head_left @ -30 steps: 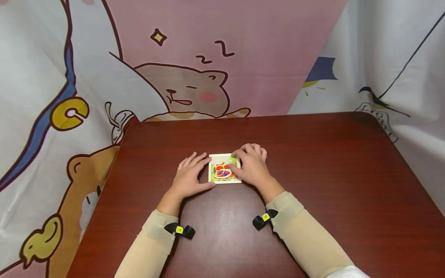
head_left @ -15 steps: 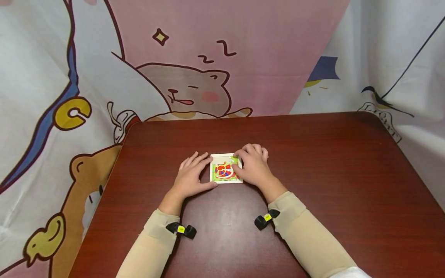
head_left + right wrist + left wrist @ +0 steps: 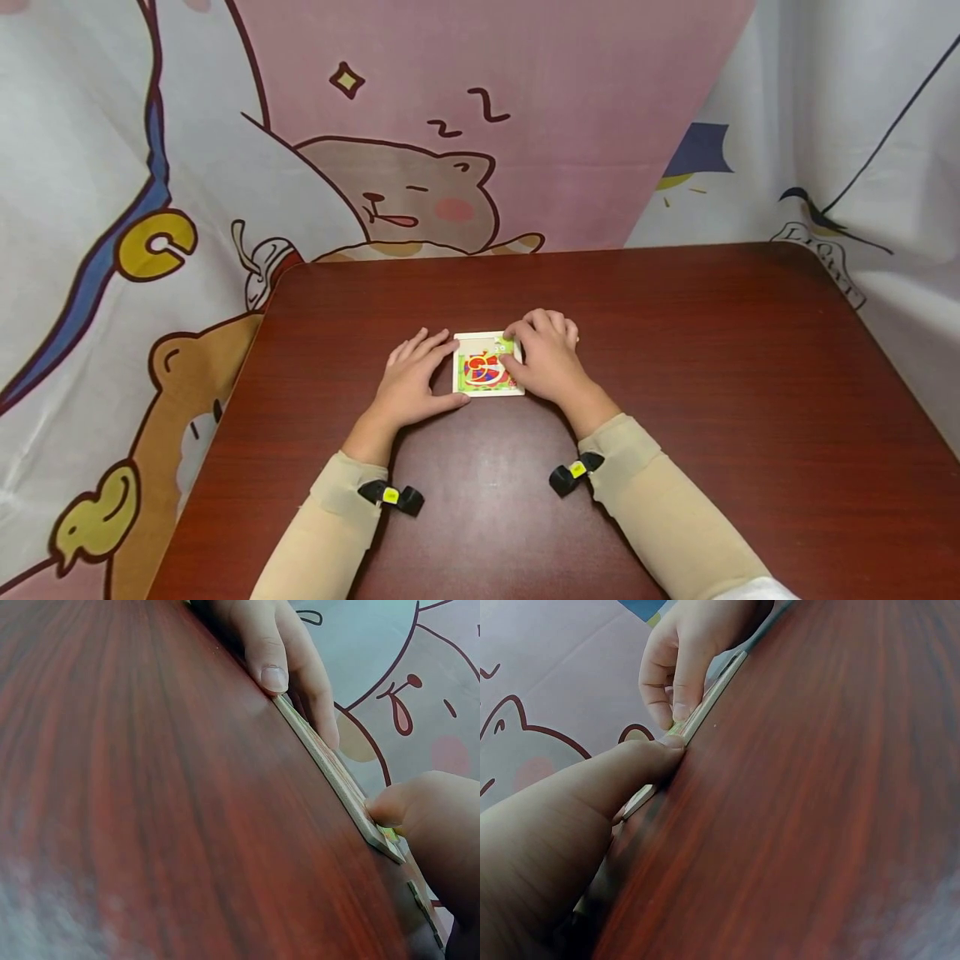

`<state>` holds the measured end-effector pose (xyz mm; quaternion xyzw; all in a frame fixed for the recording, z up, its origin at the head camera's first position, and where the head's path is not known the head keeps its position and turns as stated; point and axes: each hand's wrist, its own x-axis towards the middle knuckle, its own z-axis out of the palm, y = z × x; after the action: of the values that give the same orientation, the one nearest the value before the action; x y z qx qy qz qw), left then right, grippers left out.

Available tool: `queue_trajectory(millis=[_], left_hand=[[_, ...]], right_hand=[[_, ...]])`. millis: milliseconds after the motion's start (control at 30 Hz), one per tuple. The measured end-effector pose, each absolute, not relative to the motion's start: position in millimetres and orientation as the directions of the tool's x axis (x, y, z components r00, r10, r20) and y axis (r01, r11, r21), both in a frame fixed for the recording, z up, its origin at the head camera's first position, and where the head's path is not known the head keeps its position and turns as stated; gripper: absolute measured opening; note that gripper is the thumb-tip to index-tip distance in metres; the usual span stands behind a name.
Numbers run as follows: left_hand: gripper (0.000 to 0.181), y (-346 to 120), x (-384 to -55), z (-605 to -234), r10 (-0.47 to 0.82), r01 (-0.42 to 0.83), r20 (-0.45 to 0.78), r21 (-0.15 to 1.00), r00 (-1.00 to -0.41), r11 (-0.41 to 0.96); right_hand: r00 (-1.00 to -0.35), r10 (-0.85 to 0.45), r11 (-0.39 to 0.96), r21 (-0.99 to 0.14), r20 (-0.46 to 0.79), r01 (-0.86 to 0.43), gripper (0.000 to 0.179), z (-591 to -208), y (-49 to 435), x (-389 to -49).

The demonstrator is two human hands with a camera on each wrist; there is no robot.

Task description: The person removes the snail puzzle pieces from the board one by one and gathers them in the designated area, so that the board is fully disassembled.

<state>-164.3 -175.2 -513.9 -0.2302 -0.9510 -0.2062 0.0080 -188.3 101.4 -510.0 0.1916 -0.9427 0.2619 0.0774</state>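
Observation:
A small wooden picture puzzle board (image 3: 487, 394) lies flat on the table, with a red, blue and green picture and bare beige wood at its upper left. My left hand (image 3: 408, 383) holds its left side, thumb at the near corner and index finger at the far corner. My right hand (image 3: 551, 354) bends over the right side, thumb and index finger pinching a green puzzle piece (image 3: 503, 343) on the board; these fingers partly cover it. In the right wrist view, a thin flat piece (image 3: 426, 911) with a green edge lies by the right hand; the head view hides it.
The dark red-brown wooden table (image 3: 675, 350) spreads around both hands. A cartoon-printed curtain (image 3: 562, 125) hangs behind the table's far edge and along its sides. Black wrist straps (image 3: 576, 472) sit on both beige sleeves.
The whole head view shifts slightly after the first frame. Both hands stay at the board; the beige bare patch shows slightly wider now beside the right fingers.

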Motion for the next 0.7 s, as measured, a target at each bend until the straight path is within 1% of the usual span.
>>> queue_trajectory(millis=[333,700], left_hand=[[0.094,-175.2,-163.8,-513.3,0.436,0.438,0.101,0.398,-0.894,0.806],[0.094,-174.1,-162.3,-510.9,0.438,0.447,0.121,0.405,-0.891,0.797]], right_hand=[[-0.906,-0.329,0.786,-0.454,0.267,-0.420,0.030,-514.0,101.1,-186.7],[-0.890,-0.349,0.772,-0.449,0.292,-0.450,0.031,-512.4,100.8,-185.2]])
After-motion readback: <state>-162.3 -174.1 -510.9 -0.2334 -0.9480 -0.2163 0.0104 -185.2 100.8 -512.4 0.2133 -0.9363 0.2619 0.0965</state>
